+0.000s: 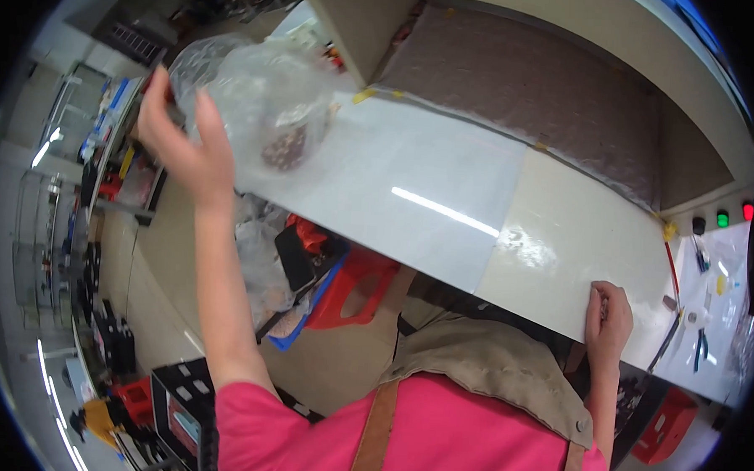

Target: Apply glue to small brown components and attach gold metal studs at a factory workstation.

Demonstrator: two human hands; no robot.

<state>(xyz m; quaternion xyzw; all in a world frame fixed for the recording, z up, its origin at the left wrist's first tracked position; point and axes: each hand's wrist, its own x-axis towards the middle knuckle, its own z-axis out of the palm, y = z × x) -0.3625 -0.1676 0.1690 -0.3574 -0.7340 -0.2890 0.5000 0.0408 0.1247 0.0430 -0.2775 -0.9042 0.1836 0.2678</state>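
My left hand [183,143] is raised at the left end of the white worktop [430,179], thumb and fingers apart, beside a clear plastic bag [258,79]. Small dark reddish-brown pieces [287,147] show through the bag's lower part; their kind is too blurred to tell. Over at the right, my right hand [609,321] rests at the worktop's front edge with its fingers curled in. Whatever lies inside those fingers, if anything, is hidden.
Behind the worktop opens a wide recess [526,99] with a brown-grey lining. Below its left end stand a red stool [354,289] and a dark phone-like slab [294,257] among plastic bags. Black-handled pliers [701,351] lie on the right-hand surface, near green and red lights [723,219].
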